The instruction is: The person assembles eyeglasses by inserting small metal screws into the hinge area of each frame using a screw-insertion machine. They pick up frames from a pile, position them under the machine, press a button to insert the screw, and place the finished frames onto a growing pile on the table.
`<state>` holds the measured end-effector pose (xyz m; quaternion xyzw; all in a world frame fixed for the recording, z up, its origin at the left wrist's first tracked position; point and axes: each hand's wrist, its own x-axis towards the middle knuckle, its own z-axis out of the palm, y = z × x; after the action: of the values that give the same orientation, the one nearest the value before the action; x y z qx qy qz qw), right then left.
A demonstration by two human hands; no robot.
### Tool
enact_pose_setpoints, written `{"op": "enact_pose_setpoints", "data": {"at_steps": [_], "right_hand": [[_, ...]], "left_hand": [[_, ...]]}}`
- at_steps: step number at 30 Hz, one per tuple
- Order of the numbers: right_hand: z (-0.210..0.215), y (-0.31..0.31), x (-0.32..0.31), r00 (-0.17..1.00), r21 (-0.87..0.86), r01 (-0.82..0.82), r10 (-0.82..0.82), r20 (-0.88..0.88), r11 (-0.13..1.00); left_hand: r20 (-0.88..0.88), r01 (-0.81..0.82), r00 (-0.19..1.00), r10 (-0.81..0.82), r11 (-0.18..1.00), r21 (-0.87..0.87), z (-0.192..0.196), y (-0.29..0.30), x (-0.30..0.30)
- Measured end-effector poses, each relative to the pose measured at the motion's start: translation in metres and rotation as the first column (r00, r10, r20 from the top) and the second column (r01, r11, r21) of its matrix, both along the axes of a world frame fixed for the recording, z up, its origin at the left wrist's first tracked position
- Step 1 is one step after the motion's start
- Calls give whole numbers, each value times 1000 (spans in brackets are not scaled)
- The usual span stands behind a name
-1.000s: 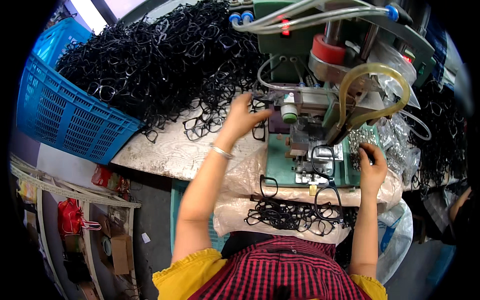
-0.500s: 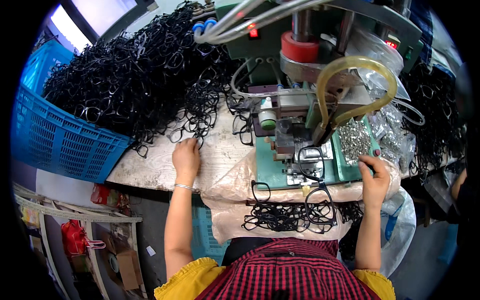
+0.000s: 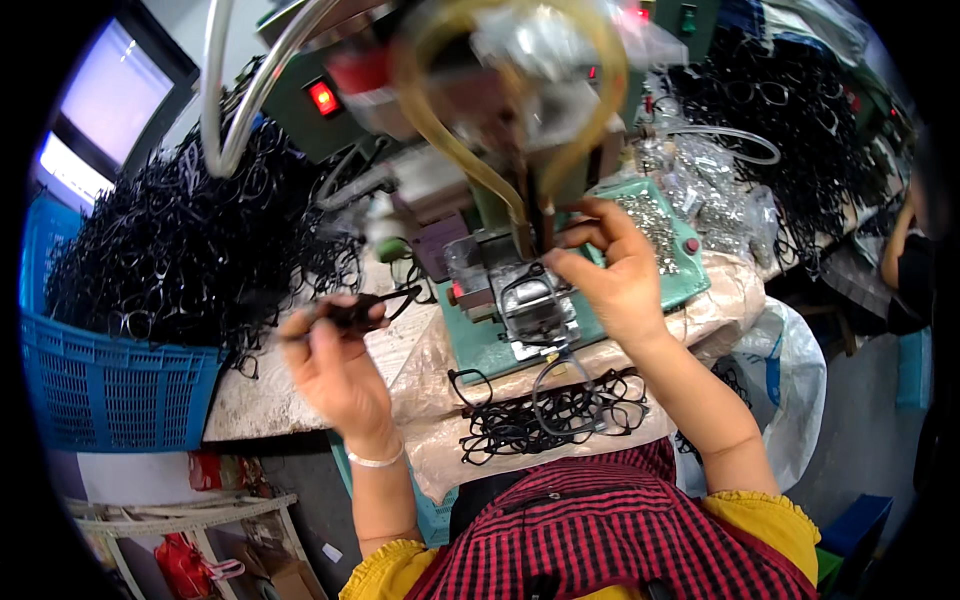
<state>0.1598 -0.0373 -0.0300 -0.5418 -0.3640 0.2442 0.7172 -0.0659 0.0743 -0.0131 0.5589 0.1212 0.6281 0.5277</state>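
Observation:
My left hand [image 3: 342, 375] is raised over the table's left part. Its fingers are closed on a black eyeglass frame [image 3: 352, 314], partly blurred, with one thin end sticking out to the right. An eyeglass frame [image 3: 567, 433] without lenses sits in the small metal press, one rim on the metal fixture [image 3: 535, 318] and the other hanging over the front edge. My right hand [image 3: 622, 285] reaches into the press from the right. Its thumb and fingertips come together at the frame's upper rim, beside the press's dark vertical bar, which partly hides the contact.
A tangled heap of black eyeglass frames [image 3: 180, 250] rises at the left behind a blue crate [image 3: 115, 385]. More frames [image 3: 500, 428] lie on the cloth before me. Small metal parts [image 3: 650, 228] fill a green tray at the right. Another person's arm [image 3: 897, 248] shows at the far right.
My left hand has lifted from the table with an eyeglass frame in it. My right hand has moved left, from beside the tray to the press. The whole view has shifted.

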Motion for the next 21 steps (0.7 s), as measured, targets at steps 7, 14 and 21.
{"op": "enact_pose_setpoints", "data": {"at_steps": [7,14,21], "right_hand": [[16,3,-25,970,134,-43,73,-230,990],[22,-16,-30,924,136,-53,100,-370,989],[40,-26,-20,897,88,-224,241,-371,971]], "left_hand": [[-72,-25,996,48,953,301,52,2,33],[-42,-40,997,66,892,449,47,-21,34],[-47,-81,993,113,894,440,46,-11,41]]}}
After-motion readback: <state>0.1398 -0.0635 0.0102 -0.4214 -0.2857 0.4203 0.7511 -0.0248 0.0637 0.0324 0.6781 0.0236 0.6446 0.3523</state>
